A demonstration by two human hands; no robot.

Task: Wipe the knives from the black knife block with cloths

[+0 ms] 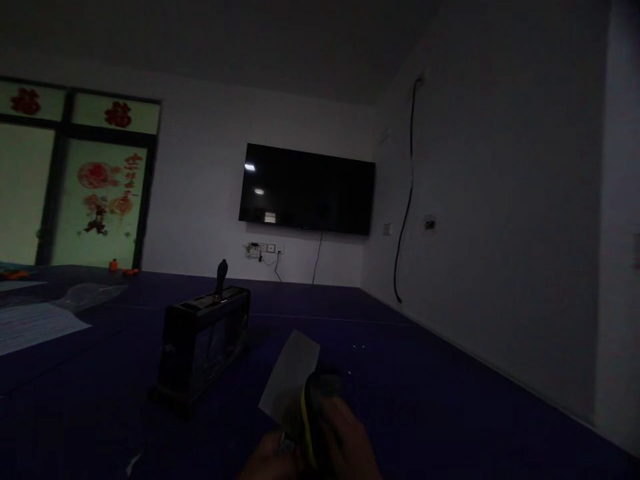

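The view is dim and the hands are partly blurred. My right hand (347, 437) is closed around a dark, rounded object with a yellow edge (309, 427); its exact kind does not show. Close on its left, my left hand (270, 459) is low at the frame's bottom edge with the fingers curled. A small shiny piece (286, 443) shows at its fingertips, too dark to name. A pale sheet of paper (293, 373) sticks up and away just beyond both hands. What keeps it there is hidden behind the fingers.
On the dark blue surface (430, 393), a black box-shaped device with an upright handle (205, 343) stands left of the hands. Printed papers (37, 325) and a clear plastic bag (90, 295) lie far left. A small orange bottle (113, 265) stands near the door. White scraps dot the surface.
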